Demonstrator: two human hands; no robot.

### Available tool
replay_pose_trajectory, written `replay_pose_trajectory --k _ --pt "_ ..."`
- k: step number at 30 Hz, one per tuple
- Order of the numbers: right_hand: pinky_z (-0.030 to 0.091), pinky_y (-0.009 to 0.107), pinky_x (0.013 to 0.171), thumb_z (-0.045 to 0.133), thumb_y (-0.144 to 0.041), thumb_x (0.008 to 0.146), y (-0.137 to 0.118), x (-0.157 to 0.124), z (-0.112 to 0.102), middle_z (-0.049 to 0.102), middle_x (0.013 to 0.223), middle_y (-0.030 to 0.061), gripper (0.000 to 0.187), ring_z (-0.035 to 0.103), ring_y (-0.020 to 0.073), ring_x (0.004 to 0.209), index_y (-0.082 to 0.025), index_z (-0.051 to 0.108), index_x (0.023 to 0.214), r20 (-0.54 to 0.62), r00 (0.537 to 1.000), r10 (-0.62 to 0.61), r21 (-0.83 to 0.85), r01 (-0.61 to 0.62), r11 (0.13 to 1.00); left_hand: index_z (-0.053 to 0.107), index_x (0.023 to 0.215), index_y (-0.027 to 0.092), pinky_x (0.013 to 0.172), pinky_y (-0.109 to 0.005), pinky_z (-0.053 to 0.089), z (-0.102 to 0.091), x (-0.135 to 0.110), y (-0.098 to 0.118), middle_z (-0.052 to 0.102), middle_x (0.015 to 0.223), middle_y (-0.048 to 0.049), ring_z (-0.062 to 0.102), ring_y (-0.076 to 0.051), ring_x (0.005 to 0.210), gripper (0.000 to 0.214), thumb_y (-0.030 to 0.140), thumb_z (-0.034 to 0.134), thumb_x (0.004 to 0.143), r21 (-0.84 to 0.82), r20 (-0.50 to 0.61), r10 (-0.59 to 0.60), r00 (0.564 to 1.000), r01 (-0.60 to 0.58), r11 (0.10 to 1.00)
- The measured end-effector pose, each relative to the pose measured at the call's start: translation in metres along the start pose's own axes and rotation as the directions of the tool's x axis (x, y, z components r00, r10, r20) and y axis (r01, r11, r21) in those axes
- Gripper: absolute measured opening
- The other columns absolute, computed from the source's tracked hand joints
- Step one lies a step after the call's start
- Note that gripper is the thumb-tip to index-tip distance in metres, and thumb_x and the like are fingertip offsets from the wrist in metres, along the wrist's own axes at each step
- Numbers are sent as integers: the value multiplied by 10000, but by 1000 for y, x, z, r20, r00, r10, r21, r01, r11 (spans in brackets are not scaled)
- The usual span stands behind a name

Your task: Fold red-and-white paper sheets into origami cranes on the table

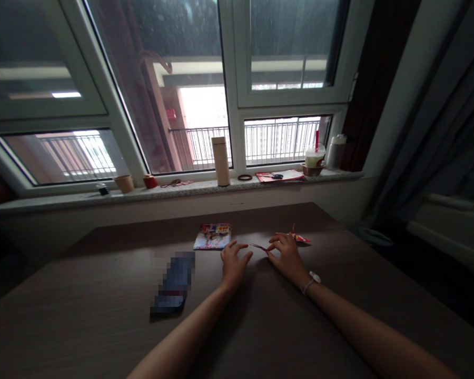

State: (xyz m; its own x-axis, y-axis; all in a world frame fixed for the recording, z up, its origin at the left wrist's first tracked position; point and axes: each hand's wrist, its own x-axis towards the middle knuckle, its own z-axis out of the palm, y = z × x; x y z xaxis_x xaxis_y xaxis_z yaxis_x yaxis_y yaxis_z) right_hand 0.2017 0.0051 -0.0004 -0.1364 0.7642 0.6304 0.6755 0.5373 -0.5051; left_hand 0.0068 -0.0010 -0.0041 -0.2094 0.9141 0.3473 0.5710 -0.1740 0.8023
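Observation:
My right hand (287, 257) pinches a small, thin piece of folded paper (258, 246), seen nearly edge-on, just above the table. To its left is my left hand (234, 263), thumb and fingers apart with nothing between them, close to the paper's free end. Behind my right hand sits a red and white folded paper crane (300, 238), partly hidden by the fingers. A colourful printed packet (213, 236) lies flat beyond my left hand.
A dark blurred-out object (174, 284) lies on the brown table (82, 295) at left. Along the windowsill (197, 190) stand a beige flask (220, 162), a lidded drink cup (315, 157), a paper cup (124, 183), and scissors (276, 176) on red-edged papers.

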Motion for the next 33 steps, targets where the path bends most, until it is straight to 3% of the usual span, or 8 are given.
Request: replay_pose_trajectory --k 6,11,17,25,29,33 --pt "180 551 1133 625 -233 836 -2 -2 -1 707 995 36 70 516 287 1188 -249 686 807 165 986 -11 -31 16 999 752 935 251 1101 -429 352 2 -1 0 559 1250 -79 467 -279 1248 195 288 728 745 -6 6 7 1000 -7 1000" --pt "99 583 1142 646 -249 842 -5 -1 -2 726 945 17 61 517 290 1201 -257 700 816 218 976 -22 -32 30 999 769 872 236 1112 -457 341 2 -1 0 568 1236 -85 461 -291 1255 145 260 740 733 17 32 27 999 -27 999" --pt "144 583 1117 624 -338 884 -10 -2 -5 718 954 32 146 502 288 1167 -263 743 844 249 968 -32 -78 53 996 791 859 241 1122 -464 333 1 -3 6 559 1277 -71 442 -293 1256 129 217 734 746 100 87 35 996 -43 994" --pt "158 543 1124 627 -299 879 -10 -2 -6 723 1001 39 134 523 260 1172 -257 749 842 295 954 -58 13 56 998 802 843 256 1125 -461 321 -1 -6 9 535 1315 -61 411 -312 1282 117 232 753 739 175 147 25 989 -51 983" --pt "156 546 1125 660 -312 850 -6 -1 -3 717 1045 40 109 498 277 1209 -266 745 900 301 954 7 4 -8 1000 799 837 250 1125 -455 318 0 -5 7 521 1315 -66 399 -318 1292 130 234 784 709 191 162 33 986 -65 979" --pt "223 520 1112 705 -354 803 -2 0 0 685 1108 53 199 458 299 1224 -264 745 976 319 942 105 -27 -102 994 797 898 252 1109 -466 331 2 -4 3 531 1308 -80 396 -330 1291 193 259 789 705 211 164 50 985 -85 974"
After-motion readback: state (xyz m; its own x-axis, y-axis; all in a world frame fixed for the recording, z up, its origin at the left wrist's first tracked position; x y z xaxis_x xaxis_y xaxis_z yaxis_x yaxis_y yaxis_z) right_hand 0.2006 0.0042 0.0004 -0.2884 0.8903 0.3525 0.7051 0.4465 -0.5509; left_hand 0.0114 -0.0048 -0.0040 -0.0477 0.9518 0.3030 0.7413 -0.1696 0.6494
